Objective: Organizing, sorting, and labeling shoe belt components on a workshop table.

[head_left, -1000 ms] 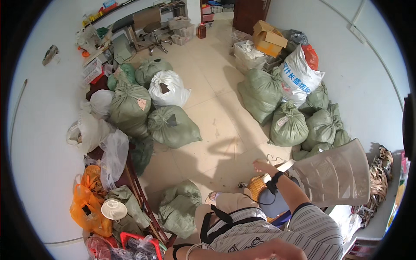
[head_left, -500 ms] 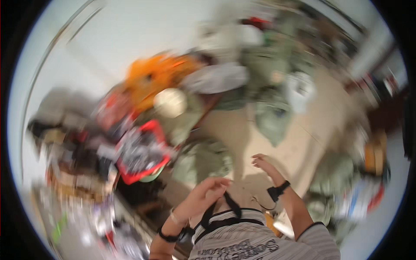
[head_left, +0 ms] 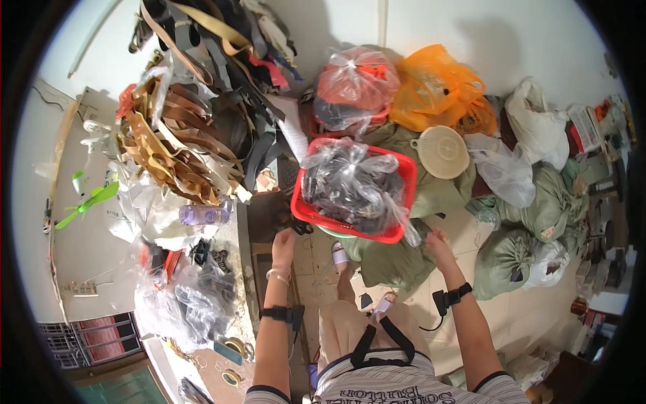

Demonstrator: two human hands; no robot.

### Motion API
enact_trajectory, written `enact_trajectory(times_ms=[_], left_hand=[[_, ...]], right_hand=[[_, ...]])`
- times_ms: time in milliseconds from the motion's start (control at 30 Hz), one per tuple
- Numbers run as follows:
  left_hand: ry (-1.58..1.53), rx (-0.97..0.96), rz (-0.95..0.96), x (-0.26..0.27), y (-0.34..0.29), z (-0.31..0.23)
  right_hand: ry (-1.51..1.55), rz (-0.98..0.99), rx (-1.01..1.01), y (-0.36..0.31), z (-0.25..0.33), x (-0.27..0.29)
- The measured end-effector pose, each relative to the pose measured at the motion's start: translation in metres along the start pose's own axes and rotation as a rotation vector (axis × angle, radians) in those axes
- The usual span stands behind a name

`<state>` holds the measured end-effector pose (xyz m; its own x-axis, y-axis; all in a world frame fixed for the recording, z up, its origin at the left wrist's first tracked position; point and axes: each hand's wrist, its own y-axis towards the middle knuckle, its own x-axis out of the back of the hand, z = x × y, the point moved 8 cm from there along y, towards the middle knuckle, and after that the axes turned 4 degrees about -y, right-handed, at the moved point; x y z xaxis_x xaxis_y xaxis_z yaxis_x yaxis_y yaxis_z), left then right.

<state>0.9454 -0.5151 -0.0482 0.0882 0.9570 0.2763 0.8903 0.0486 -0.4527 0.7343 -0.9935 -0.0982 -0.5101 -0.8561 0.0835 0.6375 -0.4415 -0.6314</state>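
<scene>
I see a clear bag [head_left: 352, 180] in the red basket [head_left: 409, 183]; my left hand [head_left: 283, 249] and right hand [head_left: 439, 250] flank its near side, curled; whether holding anything, I cannot tell.

Lettering and labels in the work area. Dark printed letters [head_left: 397, 396] run across the chest of the striped shirt [head_left: 377, 378], beyond its dark-banded hem; they are the clearest text present. On the tabletop [head_left: 243, 276], near its right edge, a lavender container [head_left: 204, 215] bears paler markings, too small to read. Beside the upper left corner of the red basket [head_left: 343, 227], a white sheet [head_left: 291, 124] shows faint marks that cannot be resolved as words or figures. On a green sack [head_left: 558, 202], a small pinkish tag [head_left: 548, 232] is visible; whether it carries writing cannot be told.
</scene>
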Motion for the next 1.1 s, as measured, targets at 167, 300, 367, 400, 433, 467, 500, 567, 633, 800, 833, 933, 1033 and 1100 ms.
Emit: enact_trajectory(times_ms=[167, 300, 367, 400, 433, 467, 500, 567, 633, 800, 833, 933, 1033, 1100], left_hand=[[0.240, -0.170, -0.097, -0.003, 0.129, -0.007], [-0.176, 0.125, 0.210, -0.084, 0.162, -0.019], [-0.718, 0.374, 0.221, -0.080, 0.177, 0.008], [-0.780, 0.445, 0.280, -0.091, 0.176, 0.008], [-0.787, 0.437, 0.276, -0.085, 0.177, 0.012], [-0.635, 0.397, 0.264, -0.073, 0.175, 0.017], [-0.489, 0.345, 0.245, -0.062, 0.175, 0.018], [-0.752, 0.382, 0.298, -0.082, 0.131, -0.003], [-0.833, 0.443, 0.242, -0.061, 0.070, -0.042], [-0.567, 0.427, 0.071, -0.002, -0.043, -0.024], [-0.575, 0.419, 0.061, 0.005, -0.063, -0.016], [-0.747, 0.547, -0.034, 0.016, -0.129, 0.021], [-0.888, 0.567, -0.186, 0.021, -0.205, 0.053], [-0.930, 0.585, -0.303, 0.024, -0.258, 0.083]], right_hand=[[-0.001, -0.140, -0.007, 0.073, 0.030, -0.053], [0.245, -0.106, -0.129, 0.103, 0.016, -0.067], [0.351, -0.125, -0.147, 0.108, 0.026, -0.097], [0.306, -0.192, -0.083, 0.107, 0.033, -0.089], [0.264, -0.237, -0.019, 0.106, 0.045, -0.093], [0.253, -0.247, -0.031, 0.099, 0.050, -0.098], [0.251, -0.230, -0.012, 0.095, 0.061, -0.104], [0.226, -0.319, 0.048, 0.066, 0.066, -0.067], [0.232, -0.306, 0.027, 0.029, 0.077, -0.056], [0.279, -0.144, 0.112, -0.050, 0.112, -0.050], [0.196, -0.119, 0.109, -0.059, 0.102, -0.039], [0.105, -0.075, 0.060, -0.083, 0.073, -0.029], [0.094, -0.018, -0.004, -0.103, 0.039, -0.021], [0.053, 0.061, -0.050, -0.122, 0.015, -0.020]])
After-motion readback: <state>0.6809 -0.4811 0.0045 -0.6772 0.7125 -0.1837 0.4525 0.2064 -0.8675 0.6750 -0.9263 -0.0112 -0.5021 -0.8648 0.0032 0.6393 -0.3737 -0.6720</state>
